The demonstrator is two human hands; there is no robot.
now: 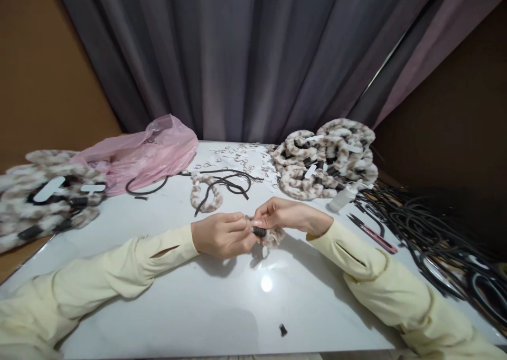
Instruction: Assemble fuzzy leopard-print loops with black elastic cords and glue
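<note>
Over the middle of the white table, both hands meet at a small fluffy brown-and-white ring [275, 237] with a dark ribbed band [259, 231] on it. My left hand [225, 235] is closed at the band's left side, its fingers curled so that the exact grip is hidden. From above, my right hand [287, 216] pinches the band between thumb and fingers. A small white tag [260, 252] hangs just under the fingers. Beyond my left hand lies another fluffy ring [206, 192], with black cords [229, 183] beside and across it.
Fluffy rings [328, 159] with white tags are heaped at back right, more [47, 201] at far left beside a pink plastic bag [158, 149]. A clear bottle [344, 197], pink-handled tweezers [372, 233] and many black cords [420, 228] lie right. Small metal clasps [241, 159] lie behind; a black piece [282, 330] in front.
</note>
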